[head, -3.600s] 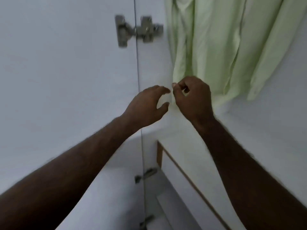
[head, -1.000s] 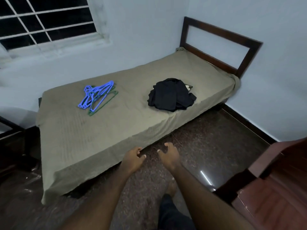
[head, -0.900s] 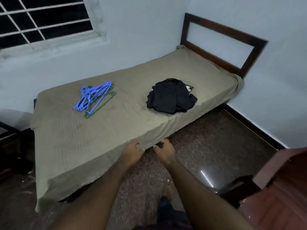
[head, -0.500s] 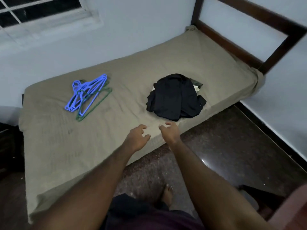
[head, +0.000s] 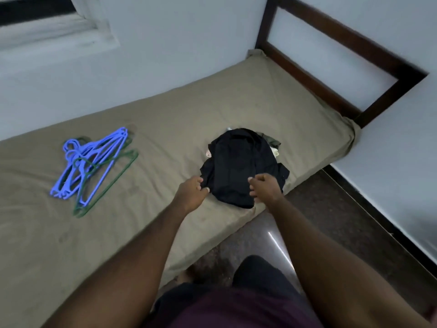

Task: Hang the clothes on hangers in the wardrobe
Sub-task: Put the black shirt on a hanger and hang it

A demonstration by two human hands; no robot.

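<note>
A black garment (head: pixel 238 166) lies crumpled on top of a small pile of clothes near the front edge of the bed (head: pixel 165 119). A bit of greenish cloth (head: pixel 272 143) peeks out behind it. My left hand (head: pixel 192 193) pinches the garment's left edge between thumb and fingers. My right hand (head: pixel 266 189) rests on its front right part, fingers curled into the cloth. Several blue hangers (head: pixel 92 159) and a green hanger (head: pixel 107 182) lie in a heap on the sheet to the left, out of reach of both hands.
The bed has an olive sheet and a dark wooden headboard (head: pixel 335 67) at the right end. A white wall with a window sill (head: pixel 54 39) runs behind it. Dark polished floor (head: pixel 335 221) lies to the right, where I stand against the bed's edge.
I turned from the wardrobe, where a light green shirt hangs, to the bed and stepped closer. Both hands reached forward from open in the air onto the black garment.
</note>
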